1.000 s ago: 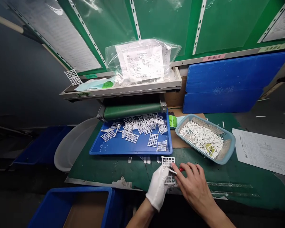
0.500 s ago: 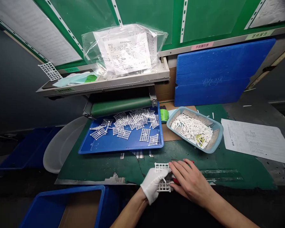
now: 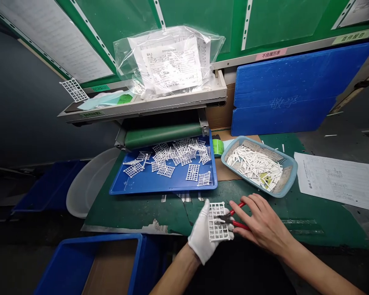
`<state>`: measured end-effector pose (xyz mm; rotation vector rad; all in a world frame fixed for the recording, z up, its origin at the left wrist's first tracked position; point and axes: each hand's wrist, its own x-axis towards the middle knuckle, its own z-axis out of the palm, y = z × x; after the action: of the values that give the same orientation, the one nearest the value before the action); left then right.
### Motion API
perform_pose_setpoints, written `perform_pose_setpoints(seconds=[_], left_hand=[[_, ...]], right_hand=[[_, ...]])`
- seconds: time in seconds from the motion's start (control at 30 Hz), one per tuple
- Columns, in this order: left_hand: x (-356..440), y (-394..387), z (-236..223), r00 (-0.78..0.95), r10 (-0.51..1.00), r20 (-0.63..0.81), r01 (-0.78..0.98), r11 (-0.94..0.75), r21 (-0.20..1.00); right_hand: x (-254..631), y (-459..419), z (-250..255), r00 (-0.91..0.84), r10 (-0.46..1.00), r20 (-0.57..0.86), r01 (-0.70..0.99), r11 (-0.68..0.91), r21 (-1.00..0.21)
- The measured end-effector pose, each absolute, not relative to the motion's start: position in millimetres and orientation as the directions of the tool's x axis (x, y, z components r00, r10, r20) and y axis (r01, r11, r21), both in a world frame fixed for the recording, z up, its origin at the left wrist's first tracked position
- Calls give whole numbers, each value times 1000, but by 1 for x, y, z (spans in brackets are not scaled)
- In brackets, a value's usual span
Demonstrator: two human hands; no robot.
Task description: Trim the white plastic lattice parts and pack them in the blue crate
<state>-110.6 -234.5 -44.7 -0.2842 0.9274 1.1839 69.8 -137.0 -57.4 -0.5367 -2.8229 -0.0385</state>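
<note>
My left hand (image 3: 202,237), in a white glove, holds a white plastic grid (image 3: 214,234) near the front edge of the bench. Bare, my right hand (image 3: 258,223) grips red-handled cutting pliers (image 3: 240,225), their handles spread apart. The dark jaws lie over the middle of the grid, by a small white stub there. Behind my hands, a blue tray (image 3: 160,187) bears many similar white grids (image 3: 180,151) in a loose pile. To its right, a light blue basket (image 3: 290,180) holds a heap of short white sticks (image 3: 255,164).
A green roller conveyor end (image 3: 162,136) overhangs the tray's back. Above it, a shelf (image 3: 147,107) carries bagged papers (image 3: 174,65). A blue board (image 3: 298,94) stands behind the basket; a paper sheet (image 3: 338,180) lies at right. A blue bin (image 3: 138,254) sits below the bench at left.
The pliers' handles have spread in my right hand, which has shifted slightly right. My left hand has turned, so the grid now faces up more fully. The whole view has shifted a little.
</note>
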Motion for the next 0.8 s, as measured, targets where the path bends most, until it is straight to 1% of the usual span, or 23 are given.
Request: perform_pose_setpoints(seconds=[0.07,0.17,0.23,0.3,0.37,0.43,0.53,0.6,0.67,0.73,0.8], left_hand=[[-112,-232,-43,99,675,-731,-916,349,198],[-112,-231,-41,127,701,-702,-918,351,185],[-113,-231,-39,212,721,-660,-883,430,186],[-116,-232,-35,339,714,-612,-815,549,188],[-121,-232,-28,468,665,-582,-720,669,185],[-125,-229,-19,565,588,-578,-610,770,187],[-127,-221,-10,629,499,-596,-481,852,207],[-126,-214,-7,610,523,-595,-484,841,244],[-123,-205,-6,558,568,-606,-525,807,273],[-118,-192,-7,443,599,-666,-596,752,280],[-112,-174,-12,251,630,-735,-702,641,309]], right_hand=[[67,-130,-54,-897,327,299,344,939,7],[65,-118,-50,-902,242,357,281,958,61],[64,-108,-47,-907,145,396,201,974,103],[62,-95,-41,-904,28,427,101,984,148],[60,-83,-31,-892,-87,444,5,980,201],[56,-73,-17,-882,-189,431,-81,963,257],[51,-60,3,-878,-292,379,-178,935,307],[51,-52,11,-890,-288,355,-179,934,309],[56,-45,13,-913,-211,348,-111,952,287],[63,-40,9,-933,-81,350,5,971,238],[70,-41,-3,-933,96,346,166,970,180]])
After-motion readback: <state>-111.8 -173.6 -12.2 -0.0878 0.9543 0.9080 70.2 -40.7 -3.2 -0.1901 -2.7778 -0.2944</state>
